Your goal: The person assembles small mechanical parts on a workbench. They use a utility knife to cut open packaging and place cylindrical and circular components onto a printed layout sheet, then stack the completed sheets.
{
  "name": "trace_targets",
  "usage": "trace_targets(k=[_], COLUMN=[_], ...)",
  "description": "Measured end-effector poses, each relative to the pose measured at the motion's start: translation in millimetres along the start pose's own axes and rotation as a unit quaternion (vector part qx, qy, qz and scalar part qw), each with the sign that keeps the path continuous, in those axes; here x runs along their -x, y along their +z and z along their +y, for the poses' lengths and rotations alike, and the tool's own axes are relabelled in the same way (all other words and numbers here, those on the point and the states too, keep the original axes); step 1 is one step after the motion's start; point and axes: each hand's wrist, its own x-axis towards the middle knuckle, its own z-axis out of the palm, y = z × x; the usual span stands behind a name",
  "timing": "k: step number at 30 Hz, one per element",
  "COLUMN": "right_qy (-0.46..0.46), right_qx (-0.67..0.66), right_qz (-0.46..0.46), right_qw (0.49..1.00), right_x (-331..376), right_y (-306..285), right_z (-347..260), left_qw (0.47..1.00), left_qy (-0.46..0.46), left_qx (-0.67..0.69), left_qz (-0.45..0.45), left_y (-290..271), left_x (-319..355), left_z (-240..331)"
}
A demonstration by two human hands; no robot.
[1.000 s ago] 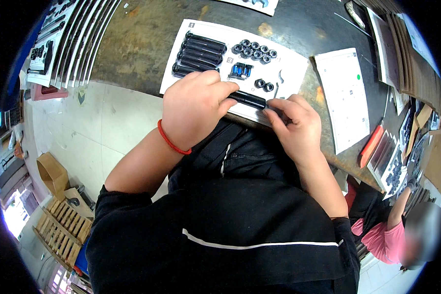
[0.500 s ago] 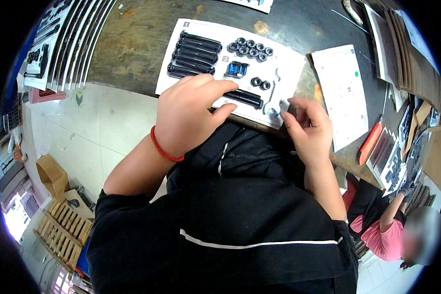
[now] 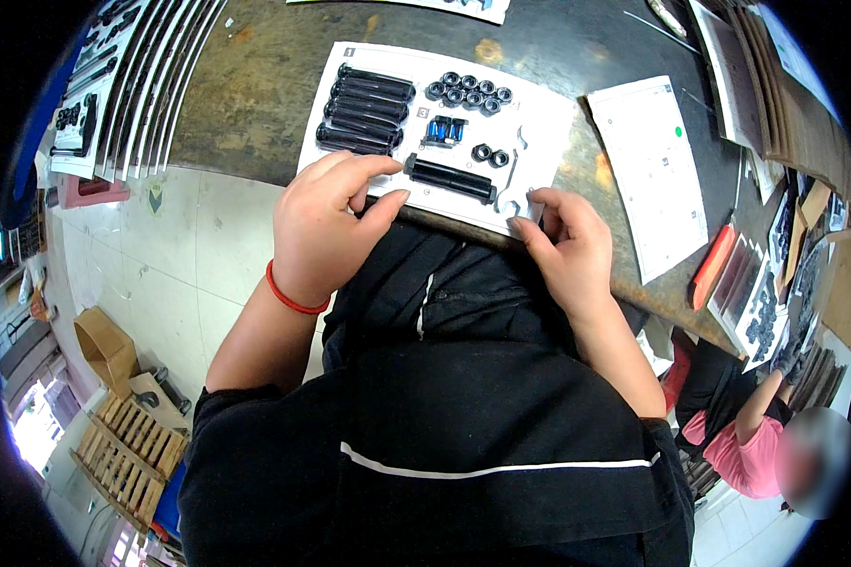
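Along the near edge of the white card (image 3: pixel 548 123), a little inward: a black bar (image 3: pixel 451 180), with a pair of nuts (image 3: pixel 482 153) just beyond. Across that same card edge, toward its left corner: the left hand (image 3: pixel 336 203), with a clear gap between thumb and forefinger and no grip on anything. Forefinger tip right by the bar's left end; cannot tell whether touching. At the card's near right corner: the right hand (image 3: pixel 572 241), with thumb and forefinger likewise parted, other fingers curled, and no visible grip. Near the lower end of the wrench (image 3: pixel 510 202); contact with the card unclear.

Main risk, by judgement: a rolling bar. Rounded along its length, so could roll past the card's near edge and off the table (image 3: pixel 255 85) after a slight push from the left forefinger. Could also swing into the wrench, given the narrow space on the card's right part.

Second risk: a tugged card, from a right thumb catching its corner, with a jolt for the cluster of nuts (image 3: pixel 454 96) at the card's far middle and the blue-banded screws (image 3: pixel 435 129) at its centre. Cannot tell whether stuck down or loose; if stuck, far less danger.
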Motion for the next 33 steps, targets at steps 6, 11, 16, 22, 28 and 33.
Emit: trace_targets(k=[6, 11, 16, 22, 28, 33], right_qy=[0.003, 0.046, 0.015, -0.040, 0.012, 0.038], right_qx=[0.001, -0.100, -0.041, 0.027, 0.010, -0.088], right_qz=[-0.009, 0.046, 0.074, 0.069, 0.016, 0.027], right_qw=[1.000, 0.993, 0.996, 0.996, 1.000, 0.995], right_x=[0.4, 1.7, -23.9, -63.0, -80.4, -82.6], right_y=[-4.1, -14.2, -30.5, -19.3, -21.9, -18.3], right_z=[-1.1, 11.1, 10.3, 6.3, -6.3, 10.4], left_qw=[1.000, 0.994, 0.983, 0.978, 0.978, 0.981], left_qy=[-0.008, -0.082, -0.147, -0.184, -0.192, -0.176], left_qx=[0.017, 0.027, -0.038, -0.007, -0.009, -0.016], left_qz=[0.005, 0.064, 0.105, 0.102, 0.078, 0.084], left_y=[-4.3, -29.9, -49.3, -29.8, -23.7, -20.2], left_x=[0.6, 6.8, 28.0, 33.3, 30.1, 28.9], left_z=[0.8, -22.3, -49.2, -54.9, -45.2, -51.3])
